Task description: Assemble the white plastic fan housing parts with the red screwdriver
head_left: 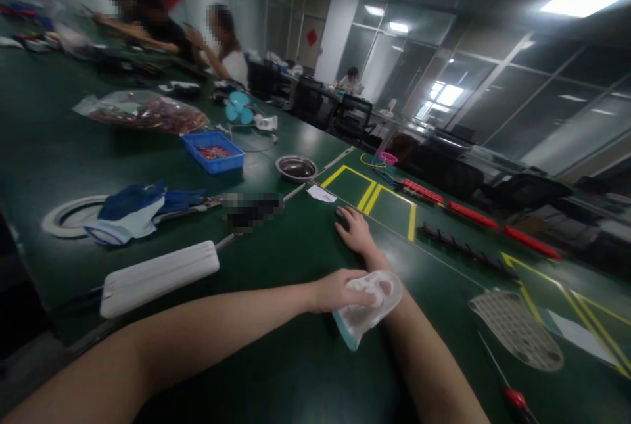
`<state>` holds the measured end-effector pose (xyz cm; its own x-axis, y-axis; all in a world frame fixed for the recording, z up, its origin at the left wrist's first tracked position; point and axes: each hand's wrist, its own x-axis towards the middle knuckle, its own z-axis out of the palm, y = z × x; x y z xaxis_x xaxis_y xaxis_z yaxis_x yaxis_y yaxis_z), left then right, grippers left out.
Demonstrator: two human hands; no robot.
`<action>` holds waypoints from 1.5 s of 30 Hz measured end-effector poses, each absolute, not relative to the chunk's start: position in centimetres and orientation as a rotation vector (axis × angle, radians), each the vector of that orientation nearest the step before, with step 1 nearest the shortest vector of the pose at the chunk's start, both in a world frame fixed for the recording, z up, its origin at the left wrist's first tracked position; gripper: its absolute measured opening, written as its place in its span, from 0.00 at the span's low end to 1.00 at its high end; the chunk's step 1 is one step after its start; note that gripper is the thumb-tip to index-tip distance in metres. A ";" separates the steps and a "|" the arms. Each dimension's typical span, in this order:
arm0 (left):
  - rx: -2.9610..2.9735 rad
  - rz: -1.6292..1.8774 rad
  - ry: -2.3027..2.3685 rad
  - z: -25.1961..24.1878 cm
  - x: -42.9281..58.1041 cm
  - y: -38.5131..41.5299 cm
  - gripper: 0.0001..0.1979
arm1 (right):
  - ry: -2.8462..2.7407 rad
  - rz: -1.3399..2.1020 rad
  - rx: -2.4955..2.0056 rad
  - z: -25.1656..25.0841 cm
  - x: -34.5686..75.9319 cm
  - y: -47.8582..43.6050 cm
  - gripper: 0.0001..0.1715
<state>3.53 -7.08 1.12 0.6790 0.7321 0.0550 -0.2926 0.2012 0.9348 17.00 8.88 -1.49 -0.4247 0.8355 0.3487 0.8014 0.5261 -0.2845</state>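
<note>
My left hand [338, 290] is closed on a translucent white plastic piece [377, 299] with holes and a bluish lower edge; its exact kind is unclear. It is held over my right forearm. Farther forward, my right hand [355, 230] is low over the green table, fingers bent around a small dark piece [339, 213] at the fingertips, too small and blurred to name. A white paper scrap [321, 194] and a steel bowl [296, 168] lie just beyond that hand.
On the left are a white power strip [160, 276], blue-and-white gloves [131, 210], a tape roll [54, 223], a blue tray [217, 160] and a small fan [239, 108]. Right are a grid-patterned plate [515, 329], a red-handled screwdriver [515, 398] and red strips [472, 215]. Several people sit farther back.
</note>
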 end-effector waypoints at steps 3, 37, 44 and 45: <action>1.134 0.744 0.459 1.2 3.6 -6.9 0.23 | -2.376 0.127 -1.350 -1.6 17.1 8.6 0.27; 1.009 0.713 0.428 -0.4 4.1 -5.2 0.26 | -2.319 0.207 -1.361 -0.2 21.1 0.3 0.16; 1.134 0.751 0.474 0.1 3.9 -5.7 0.23 | -2.132 0.215 -1.664 0.6 25.6 -9.8 0.16; 1.160 0.773 0.483 0.2 4.0 -5.8 0.23 | -2.101 0.209 -1.666 0.6 25.8 -11.1 0.16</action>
<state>3.96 -5.80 0.16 0.6548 0.7543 0.0468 -0.2890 0.1927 0.9377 25.76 -11.05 0.59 -0.1710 0.9531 0.2497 0.8853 0.2598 -0.3857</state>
